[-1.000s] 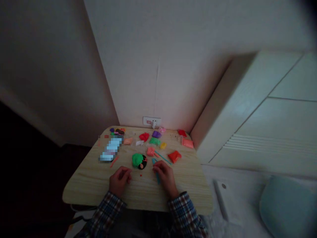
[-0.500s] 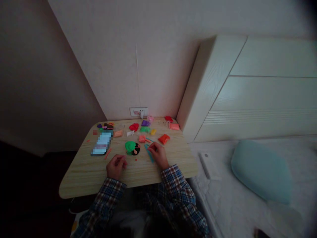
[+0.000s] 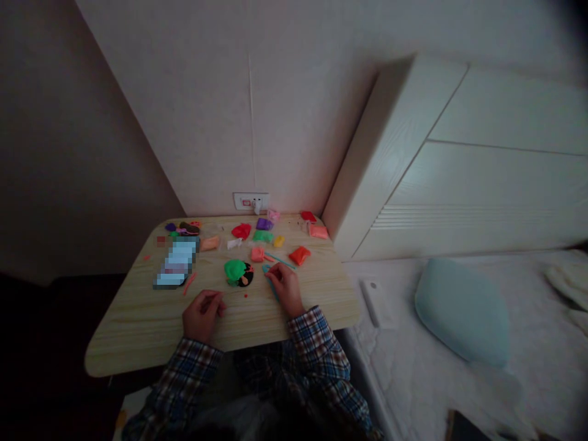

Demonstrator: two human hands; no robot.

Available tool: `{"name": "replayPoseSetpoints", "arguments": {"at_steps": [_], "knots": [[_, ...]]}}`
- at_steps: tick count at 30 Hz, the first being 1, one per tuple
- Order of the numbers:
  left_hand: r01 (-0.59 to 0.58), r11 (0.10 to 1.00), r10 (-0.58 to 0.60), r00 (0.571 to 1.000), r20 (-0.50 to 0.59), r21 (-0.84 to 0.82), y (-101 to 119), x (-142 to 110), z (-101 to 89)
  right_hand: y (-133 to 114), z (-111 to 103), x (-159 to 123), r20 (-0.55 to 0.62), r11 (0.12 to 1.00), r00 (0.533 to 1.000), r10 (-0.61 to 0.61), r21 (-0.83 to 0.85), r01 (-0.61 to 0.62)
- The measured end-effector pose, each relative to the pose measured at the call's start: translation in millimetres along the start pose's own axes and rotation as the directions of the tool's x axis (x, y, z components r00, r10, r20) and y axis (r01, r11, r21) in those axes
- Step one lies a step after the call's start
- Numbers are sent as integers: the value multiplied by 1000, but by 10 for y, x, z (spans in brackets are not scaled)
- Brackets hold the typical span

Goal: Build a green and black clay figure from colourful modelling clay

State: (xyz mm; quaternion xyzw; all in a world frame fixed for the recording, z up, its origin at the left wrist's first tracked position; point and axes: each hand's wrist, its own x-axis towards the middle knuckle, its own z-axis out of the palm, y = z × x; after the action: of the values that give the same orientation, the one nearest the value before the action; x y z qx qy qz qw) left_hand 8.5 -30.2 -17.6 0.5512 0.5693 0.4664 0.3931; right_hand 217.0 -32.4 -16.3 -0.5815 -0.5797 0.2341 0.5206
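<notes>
My left hand is closed over the front of the table, thumb and fingertips together; anything between them is too small to make out. My right hand is pinched above a flat blue tool, partly covering it; what the fingertips hold is unclear. Between my hands lies a clay figure: a green clay piece beside a black round piece with orange bits. A tiny red clay bit sits in front of it. Behind are a pink clay block and a thin blue stick.
A phone with a blurred screen lies left on the wooden table, near an orange-pink strip. Several clay packets, including an orange-red packet and purple packet, lie towards the back. A bed with a pillow stands right.
The view has shifted slightly, moving the table left in the picture. My right fingertips have come nearer the upper end of the blue tool. My left hand stays closed.
</notes>
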Motion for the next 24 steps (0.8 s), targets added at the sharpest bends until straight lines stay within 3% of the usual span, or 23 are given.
{"name": "replayPoseSetpoints", "arguments": {"at_steps": [7, 15, 21, 24], "knots": [[38, 996, -35, 999, 38, -76, -4, -42, -3, 4, 65, -43, 101, 998, 994, -50, 27, 48], [56, 996, -43, 986, 159, -75, 102, -90, -38, -43, 49, -60, 24, 999, 1000, -7, -36, 7], [44, 996, -38, 995, 92, -71, 107, -104, -17, -56, 29, -92, 72, 995, 997, 24, 95, -31], [58, 993, -52, 996, 68, -104, 112, -109, -2, -47, 17, -98, 58, 998, 998, 35, 52, -38]]}}
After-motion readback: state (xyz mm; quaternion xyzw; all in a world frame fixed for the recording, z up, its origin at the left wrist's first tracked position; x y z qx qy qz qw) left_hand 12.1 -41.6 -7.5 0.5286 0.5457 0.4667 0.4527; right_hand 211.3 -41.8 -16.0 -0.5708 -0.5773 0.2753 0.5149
